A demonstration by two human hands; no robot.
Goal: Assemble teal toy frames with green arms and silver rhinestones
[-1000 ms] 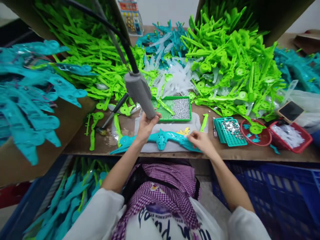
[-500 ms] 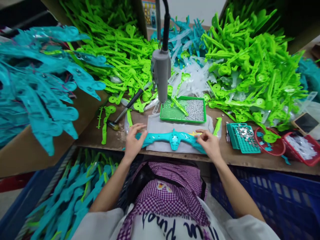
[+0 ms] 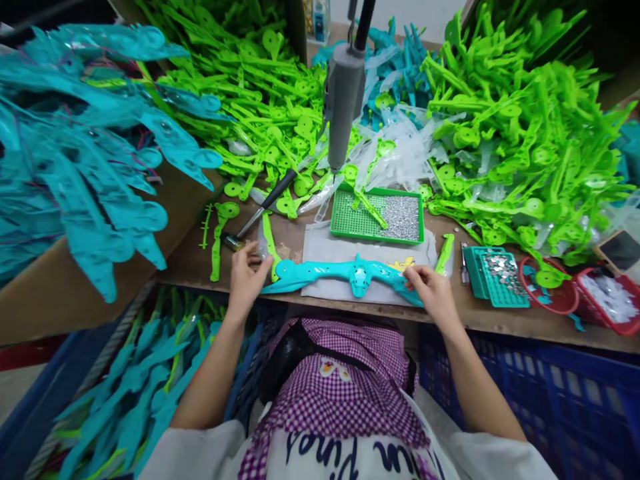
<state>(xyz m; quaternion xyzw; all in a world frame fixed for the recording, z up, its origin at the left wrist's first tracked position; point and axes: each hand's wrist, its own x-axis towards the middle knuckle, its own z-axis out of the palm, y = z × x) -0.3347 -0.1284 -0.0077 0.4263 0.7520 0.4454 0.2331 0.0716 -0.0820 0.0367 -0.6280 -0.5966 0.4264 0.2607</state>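
A long turquoise plastic piece (image 3: 325,269) with a raised middle part lies across the white cloth (image 3: 325,245) at the table's front edge. At its left end my left hand (image 3: 249,275) has thumb and fingers apart, beside a green and clear part (image 3: 270,241). My right hand (image 3: 429,287) pinches the piece near its right end. Another green and clear part (image 3: 445,255) lies just past that hand. Above the cloth hangs a grey power screwdriver (image 3: 344,100), its tip over a green tray (image 3: 345,230) of small silver screws.
Heaps of green parts (image 3: 520,147) and turquoise parts (image 3: 90,153) flank the workplace. A hammer (image 3: 265,207) lies at the left. Teal trays (image 3: 495,277) and red baskets (image 3: 607,300) stand at the right. Blue crates are below.
My left hand has moved left off the turquoise piece's end to the green and clear part. The view has shifted slightly, and the screwdriver hangs higher in it.
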